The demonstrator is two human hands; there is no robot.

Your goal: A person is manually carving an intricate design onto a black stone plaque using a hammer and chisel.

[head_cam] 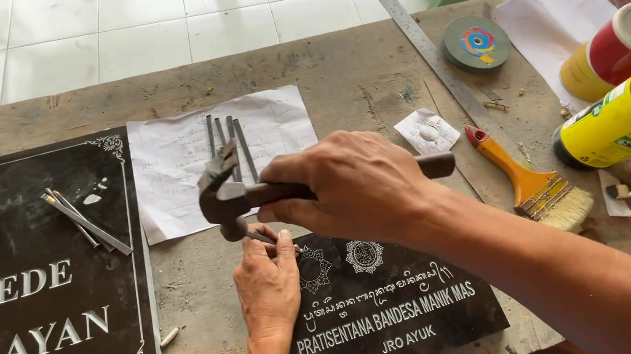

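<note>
My right hand (351, 184) grips the brown handle of a claw hammer (223, 197), whose dark head hangs just above my left hand. My left hand (267, 283) pinches a thin metal chisel (260, 237) slanted against the top left corner of a small black engraved stone plaque (394, 313). The plaque lies on the wooden workbench (349, 69) with white lettering and two round ornaments on it. The chisel's tip is hidden under my fingers.
A large black engraved plaque (27, 293) lies at left with several chisels (84, 220) on it. More chisels (228, 140) rest on a white paper. A steel ruler (415, 32), grinding disc (475, 42), orange-handled brush (534, 183) and spray cans (630, 116) sit at right.
</note>
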